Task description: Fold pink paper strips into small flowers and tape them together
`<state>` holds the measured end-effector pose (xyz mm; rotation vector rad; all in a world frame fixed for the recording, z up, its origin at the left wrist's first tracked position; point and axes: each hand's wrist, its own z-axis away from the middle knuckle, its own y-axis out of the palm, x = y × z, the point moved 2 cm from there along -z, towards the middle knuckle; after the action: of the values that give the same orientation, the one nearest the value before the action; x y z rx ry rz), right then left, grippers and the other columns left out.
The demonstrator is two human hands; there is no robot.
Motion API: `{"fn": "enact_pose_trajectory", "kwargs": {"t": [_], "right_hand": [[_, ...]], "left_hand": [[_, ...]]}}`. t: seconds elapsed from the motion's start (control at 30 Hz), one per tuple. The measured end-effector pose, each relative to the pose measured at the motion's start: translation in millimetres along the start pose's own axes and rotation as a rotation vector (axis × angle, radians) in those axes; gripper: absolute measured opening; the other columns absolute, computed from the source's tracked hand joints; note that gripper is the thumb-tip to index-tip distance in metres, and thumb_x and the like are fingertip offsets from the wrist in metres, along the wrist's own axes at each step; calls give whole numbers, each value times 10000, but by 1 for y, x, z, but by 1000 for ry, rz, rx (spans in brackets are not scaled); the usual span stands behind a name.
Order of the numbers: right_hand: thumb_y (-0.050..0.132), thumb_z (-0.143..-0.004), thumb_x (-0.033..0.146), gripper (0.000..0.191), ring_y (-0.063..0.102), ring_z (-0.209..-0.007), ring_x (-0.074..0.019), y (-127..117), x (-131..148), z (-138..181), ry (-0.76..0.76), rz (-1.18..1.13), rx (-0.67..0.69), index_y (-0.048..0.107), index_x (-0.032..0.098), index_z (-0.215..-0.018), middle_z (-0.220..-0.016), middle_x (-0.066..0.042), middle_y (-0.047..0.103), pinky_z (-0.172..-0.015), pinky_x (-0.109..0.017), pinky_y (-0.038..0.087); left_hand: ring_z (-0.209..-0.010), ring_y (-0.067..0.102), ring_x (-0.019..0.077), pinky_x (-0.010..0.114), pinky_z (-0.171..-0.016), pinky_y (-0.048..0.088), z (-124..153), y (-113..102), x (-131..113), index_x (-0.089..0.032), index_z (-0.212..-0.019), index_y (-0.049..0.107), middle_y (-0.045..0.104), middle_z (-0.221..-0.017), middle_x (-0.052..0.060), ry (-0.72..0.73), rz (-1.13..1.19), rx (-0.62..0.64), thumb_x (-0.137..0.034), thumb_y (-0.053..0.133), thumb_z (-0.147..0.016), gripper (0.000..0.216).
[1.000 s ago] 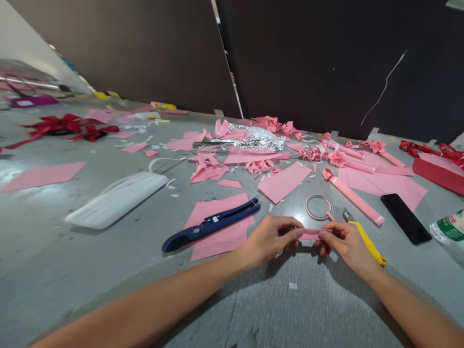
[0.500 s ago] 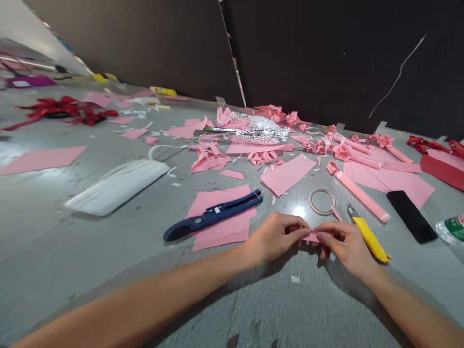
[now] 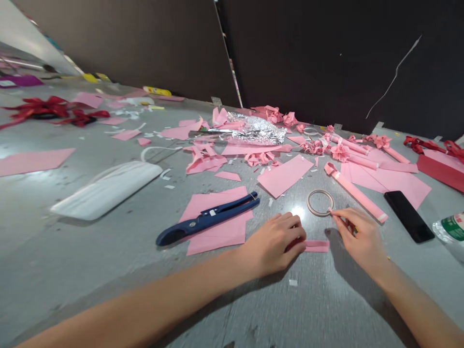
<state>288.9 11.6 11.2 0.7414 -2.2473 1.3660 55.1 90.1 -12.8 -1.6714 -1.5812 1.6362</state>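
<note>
My left hand (image 3: 277,241) rests on the grey surface with its fingers curled over one end of a folded pink paper strip (image 3: 317,246), whose other end sticks out flat to the right. Beside the tape roll (image 3: 320,202), my right hand (image 3: 357,237) pinches a small pink paper piece (image 3: 330,210) between thumb and forefinger. The roll lies flat. Under the right hand, the yellow utility knife is almost wholly covered. Dark blue shears (image 3: 206,220) lie on a stack of pink paper sheets (image 3: 217,238), left of my left hand.
A white face mask (image 3: 107,191) lies at left. Several pink paper flowers and a pink paper tube (image 3: 357,193) lie ahead. A black phone (image 3: 409,216) and a bottle (image 3: 451,227) are at right. Red ribbon bows (image 3: 43,107) sit far left. A dark wall (image 3: 344,58) closes the back.
My right hand let go of the folded pink strip and moved up and right to grasp the small pink piece by the tape roll. My left hand lowered the strip onto the surface.
</note>
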Motion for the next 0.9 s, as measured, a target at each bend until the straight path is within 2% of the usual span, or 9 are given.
{"fn": "enact_pose_trajectory", "kwargs": {"t": [0.13, 0.23, 0.33, 0.47, 0.6, 0.67, 0.73, 0.8, 0.9], "right_hand": [[555, -1101, 216, 277, 707, -1038, -313, 2, -10, -2, -139, 294, 70, 820, 227, -1179, -1178, -103, 834, -879, -445, 555], [539, -1086, 147, 296, 703, -997, -302, 7, -22, -3, -119, 416, 133, 819, 215, -1154, -1111, -92, 823, -844, -428, 540], [544, -1068, 101, 299, 708, -950, -287, 5, -34, -6, -70, 478, 107, 816, 220, -1101, -1030, -72, 816, -814, -410, 519], [634, -1069, 183, 175, 692, -982, -313, 2, -42, -12, -33, 549, 47, 789, 233, -1004, -1018, -79, 809, -813, -421, 502], [619, -1085, 209, 186, 662, -1034, -348, 4, -43, -17, -58, 601, 123, 798, 231, -1039, -1046, -117, 793, -853, -457, 504], [583, -1092, 219, 247, 653, -1037, -359, 4, -41, -18, -46, 562, 136, 793, 227, -961, -1022, -134, 778, -880, -481, 507], [574, -1088, 257, 274, 660, -1033, -355, 1, -36, -19, 13, 386, 87, 776, 230, -904, -1012, -136, 777, -898, -487, 513], [578, -1089, 329, 269, 691, -949, -317, -2, -28, -18, 86, 173, 52, 776, 233, -935, -969, -108, 788, -853, -452, 534], [615, -1075, 439, 286, 714, -777, -247, 3, -11, -10, 208, -127, 151, 807, 237, -1011, -881, -53, 802, -729, -375, 544]], "left_hand": [[-917, 656, 237, 383, -843, 454, -1, -3, 0, -183, -1067, 764, 735, -1011, 68, -28, 13, -39, -295, 641, -1108, 171], [-914, 658, 233, 378, -847, 451, -2, -4, 3, -182, -1025, 766, 733, -975, 60, -30, 33, -41, -272, 632, -1111, 183], [-932, 662, 237, 384, -854, 452, -2, -2, 7, -186, -983, 767, 738, -967, 57, -23, 52, -36, -261, 617, -1115, 213], [-931, 661, 233, 392, -863, 454, -2, -1, 6, -186, -978, 768, 745, -965, 59, -11, 53, -44, -263, 586, -1125, 246], [-939, 664, 236, 395, -872, 458, -4, -2, 2, -187, -964, 766, 755, -970, 61, -1, 45, -32, -254, 582, -1117, 249], [-939, 666, 238, 395, -872, 464, -5, -3, 1, -187, -952, 766, 758, -962, 63, -4, 45, -34, -250, 581, -1113, 253], [-931, 670, 238, 392, -874, 477, -5, -5, 0, -187, -960, 769, 761, -953, 67, -16, 57, -69, -255, 578, -1113, 254], [-933, 684, 238, 389, -892, 504, -5, -7, 1, -189, -1019, 779, 766, -954, 70, -33, 93, -132, -270, 574, -1120, 242], [-941, 715, 232, 381, -909, 556, -3, -8, 1, -199, -1198, 773, 779, -982, 68, -43, 185, -193, -305, 581, -1129, 230]]}}
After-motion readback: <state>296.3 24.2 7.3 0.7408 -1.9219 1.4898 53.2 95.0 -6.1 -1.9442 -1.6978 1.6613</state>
